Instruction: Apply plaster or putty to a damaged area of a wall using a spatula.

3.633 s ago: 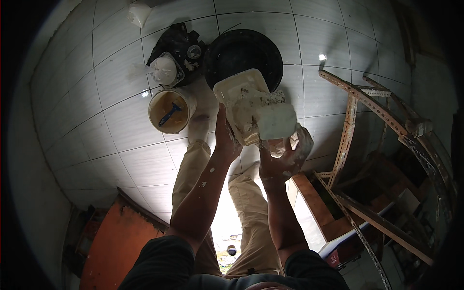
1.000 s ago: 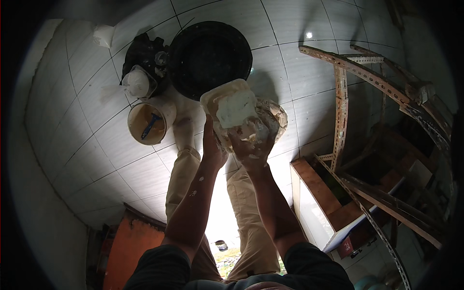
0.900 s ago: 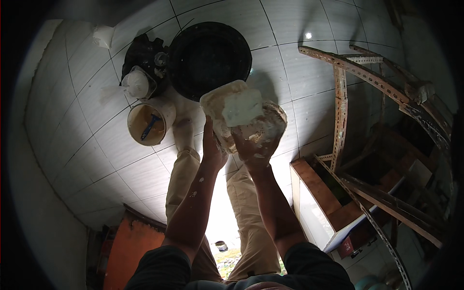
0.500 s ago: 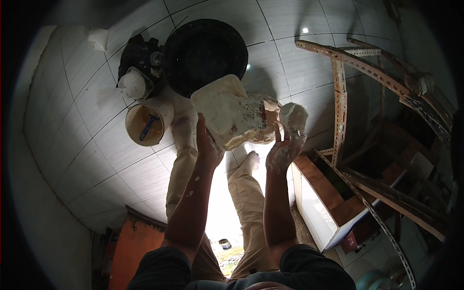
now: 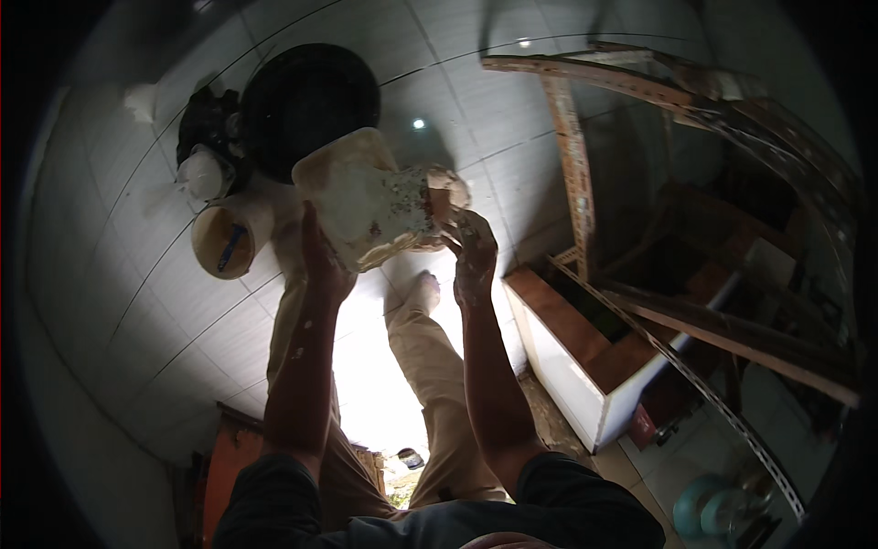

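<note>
A pale, boxy piece (image 5: 357,201), which looks coated with plaster, hangs in front of me above the floor. Its left part is a smooth, wide slab; toward the right it gets rough, with dark and reddish patches and a bare brownish end. My left hand (image 5: 327,265) is closed on the slab's near left edge, its fingers partly hidden beneath. At the right end my right hand (image 5: 476,258), smeared white, has its fingers bent against the piece. Whether those fingers also hold something small cannot be seen.
Beyond the piece stands a round black basin (image 5: 311,105). Left of it are a cream bucket (image 5: 210,247) with a blue-handled tool (image 5: 233,247) and a white container (image 5: 203,174). A rusty perforated metal frame (image 5: 572,165) and a white-sided box (image 5: 558,366) occupy the right.
The view has shifted, so the surroundings sit farther left. My right hand has turned and moved in against the piece's right end. The round pale lump at its fingers no longer shows.
</note>
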The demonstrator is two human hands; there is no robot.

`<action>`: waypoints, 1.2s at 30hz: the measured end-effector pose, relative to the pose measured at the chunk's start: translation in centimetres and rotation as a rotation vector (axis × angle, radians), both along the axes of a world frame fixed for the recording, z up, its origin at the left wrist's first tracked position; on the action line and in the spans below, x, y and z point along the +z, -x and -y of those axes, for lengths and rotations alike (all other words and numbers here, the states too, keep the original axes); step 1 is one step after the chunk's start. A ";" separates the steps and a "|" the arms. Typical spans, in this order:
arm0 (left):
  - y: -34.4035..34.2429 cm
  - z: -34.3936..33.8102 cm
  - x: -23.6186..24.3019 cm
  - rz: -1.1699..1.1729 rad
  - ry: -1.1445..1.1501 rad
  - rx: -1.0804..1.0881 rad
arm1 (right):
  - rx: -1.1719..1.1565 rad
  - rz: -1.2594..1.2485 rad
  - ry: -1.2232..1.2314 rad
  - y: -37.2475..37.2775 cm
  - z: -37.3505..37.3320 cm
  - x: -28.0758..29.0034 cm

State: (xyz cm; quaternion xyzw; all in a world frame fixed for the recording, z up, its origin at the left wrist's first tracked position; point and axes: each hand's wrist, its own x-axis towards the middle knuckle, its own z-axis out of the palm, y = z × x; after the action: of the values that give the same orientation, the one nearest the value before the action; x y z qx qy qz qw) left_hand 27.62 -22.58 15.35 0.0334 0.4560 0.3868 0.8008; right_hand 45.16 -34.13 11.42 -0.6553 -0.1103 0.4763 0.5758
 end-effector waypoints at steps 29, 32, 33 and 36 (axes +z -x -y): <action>-5.4 -1.5 52.7 0.873 -0.098 -0.745 | 0.324 1.149 0.411 1.9 0.5 67.1; -5.8 -1.1 55.5 0.855 -0.088 -0.796 | 0.309 1.231 0.308 0.8 2.1 69.2; -5.9 -0.9 56.1 0.857 -0.085 -0.826 | 0.261 1.211 0.169 0.4 2.7 69.9; -6.9 0.1 57.6 0.913 0.049 -0.881 | -0.078 1.353 0.018 0.1 4.5 70.1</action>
State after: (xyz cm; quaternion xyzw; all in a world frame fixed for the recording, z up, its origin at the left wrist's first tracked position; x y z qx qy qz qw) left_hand 34.52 -22.73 72.94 0.0314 0.0207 -0.0142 0.9992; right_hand 45.07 -38.60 81.53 -0.8173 -0.4188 -0.0591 0.3913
